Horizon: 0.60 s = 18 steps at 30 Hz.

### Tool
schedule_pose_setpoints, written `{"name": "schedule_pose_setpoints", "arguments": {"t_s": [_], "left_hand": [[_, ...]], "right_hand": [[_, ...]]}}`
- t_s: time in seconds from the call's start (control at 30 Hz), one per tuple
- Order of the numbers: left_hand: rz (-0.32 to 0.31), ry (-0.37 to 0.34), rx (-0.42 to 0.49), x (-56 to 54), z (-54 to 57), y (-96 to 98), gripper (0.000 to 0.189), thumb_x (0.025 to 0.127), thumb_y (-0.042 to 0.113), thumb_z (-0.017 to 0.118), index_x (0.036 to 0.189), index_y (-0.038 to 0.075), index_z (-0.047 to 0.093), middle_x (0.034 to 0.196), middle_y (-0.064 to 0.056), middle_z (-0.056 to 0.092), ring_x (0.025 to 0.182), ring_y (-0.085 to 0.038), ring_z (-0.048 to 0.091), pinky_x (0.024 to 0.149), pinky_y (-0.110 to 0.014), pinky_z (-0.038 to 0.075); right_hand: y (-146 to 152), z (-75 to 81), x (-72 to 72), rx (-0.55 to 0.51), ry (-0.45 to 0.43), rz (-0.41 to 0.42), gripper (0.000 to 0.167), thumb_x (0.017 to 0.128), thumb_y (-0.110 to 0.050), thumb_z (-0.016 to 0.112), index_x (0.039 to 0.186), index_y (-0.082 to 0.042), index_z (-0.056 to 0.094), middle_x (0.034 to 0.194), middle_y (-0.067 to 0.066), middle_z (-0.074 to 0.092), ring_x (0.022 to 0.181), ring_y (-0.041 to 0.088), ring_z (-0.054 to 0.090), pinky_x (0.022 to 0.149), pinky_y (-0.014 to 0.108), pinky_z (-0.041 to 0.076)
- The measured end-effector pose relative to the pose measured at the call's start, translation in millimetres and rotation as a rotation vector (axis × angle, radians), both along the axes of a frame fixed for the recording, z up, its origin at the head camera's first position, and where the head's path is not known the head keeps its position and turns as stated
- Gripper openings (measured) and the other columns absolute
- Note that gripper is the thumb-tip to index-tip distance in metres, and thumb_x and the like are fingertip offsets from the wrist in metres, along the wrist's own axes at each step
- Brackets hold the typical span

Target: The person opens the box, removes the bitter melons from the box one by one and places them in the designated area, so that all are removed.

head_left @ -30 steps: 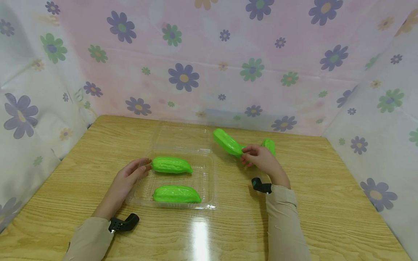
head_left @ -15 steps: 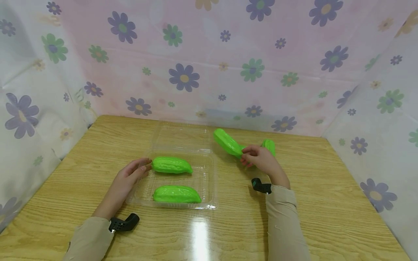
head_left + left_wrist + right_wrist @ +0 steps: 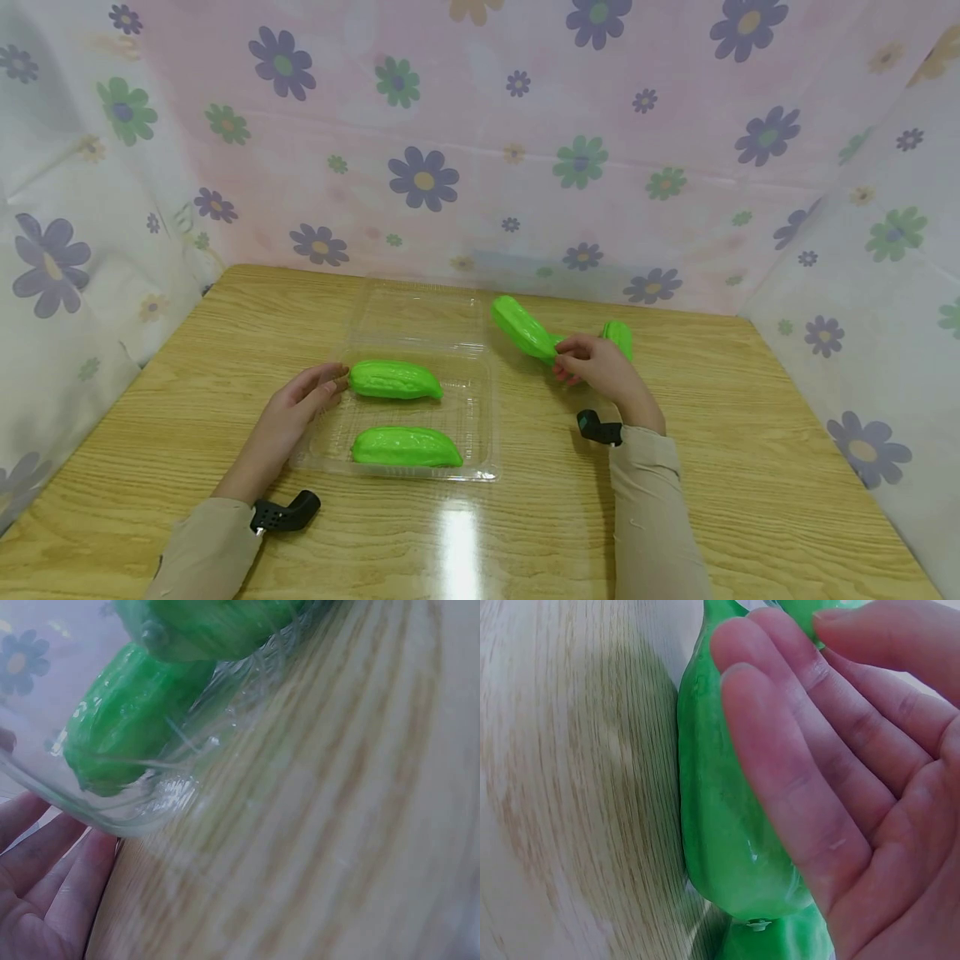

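A clear plastic tray (image 3: 480, 417) holds two bright green gourds, one at the far side (image 3: 393, 379) and one at the near side (image 3: 405, 447). My left hand (image 3: 328, 380) lies flat at the tray's left rim (image 3: 142, 821), its straight fingers (image 3: 52, 885) against the rim beside the far gourd (image 3: 127, 720). To the right of the tray, my right hand (image 3: 573, 358) pinches the near end of a third gourd (image 3: 523, 327), with the fingers (image 3: 795, 750) curled along its side (image 3: 720, 825). A fourth gourd (image 3: 618, 333) lies just behind that hand, partly hidden.
The tray's clear lid (image 3: 420, 312) lies open flat behind it. The wooden table (image 3: 750, 467) is walled on three sides by flowered cloth (image 3: 450, 150). A black wrist mount sits on each wrist, left (image 3: 285, 512) and right (image 3: 598, 427).
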State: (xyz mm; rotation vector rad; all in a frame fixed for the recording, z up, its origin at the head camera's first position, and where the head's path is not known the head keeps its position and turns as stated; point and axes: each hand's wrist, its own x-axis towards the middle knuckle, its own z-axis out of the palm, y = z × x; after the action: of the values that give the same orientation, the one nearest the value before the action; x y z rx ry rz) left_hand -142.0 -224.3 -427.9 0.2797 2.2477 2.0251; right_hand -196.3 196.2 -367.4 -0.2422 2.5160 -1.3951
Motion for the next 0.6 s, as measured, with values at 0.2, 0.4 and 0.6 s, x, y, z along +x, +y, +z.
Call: {"name": "schedule_pose_setpoints", "arguments": {"t_s": [0.2, 0.4, 0.6], "left_hand": [[0.0, -0.001, -0.002, 0.2, 0.3, 0.0, 0.049, 0.094, 0.035, 0.043, 0.133, 0.005, 0.038, 0.135, -0.012, 0.039, 0.121, -0.025, 0.04, 0.094, -0.025, 0.039], [0.001, -0.001, -0.005, 0.0, 1.1, 0.1, 0.047, 0.095, 0.033, 0.043, 0.133, 0.004, 0.038, 0.135, -0.012, 0.039, 0.121, -0.025, 0.041, 0.094, -0.025, 0.039], [0.001, 0.0, -0.012, -0.3, 0.3, -0.2, 0.048, 0.094, 0.034, 0.043, 0.133, 0.005, 0.038, 0.134, -0.011, 0.039, 0.121, -0.025, 0.041, 0.094, -0.025, 0.039]], "right_hand": [[8, -18.2, -11.0, 0.04, 0.026, -0.002, 0.031, 0.089, -0.018, 0.056, 0.113, 0.002, 0.053, 0.091, 0.017, 0.064, 0.08, 0.03, 0.062, 0.069, 0.04, 0.053], [8, -24.9, -14.9, 0.092, 0.064, 0.021, 0.03, 0.09, -0.017, 0.055, 0.112, 0.002, 0.054, 0.09, 0.014, 0.064, 0.078, 0.025, 0.063, 0.068, 0.037, 0.053], [9, -26.7, -14.7, 0.085, 0.09, 0.039, 0.031, 0.09, -0.019, 0.055, 0.111, 0.004, 0.053, 0.088, 0.015, 0.064, 0.076, 0.023, 0.063, 0.066, 0.035, 0.053]]}}
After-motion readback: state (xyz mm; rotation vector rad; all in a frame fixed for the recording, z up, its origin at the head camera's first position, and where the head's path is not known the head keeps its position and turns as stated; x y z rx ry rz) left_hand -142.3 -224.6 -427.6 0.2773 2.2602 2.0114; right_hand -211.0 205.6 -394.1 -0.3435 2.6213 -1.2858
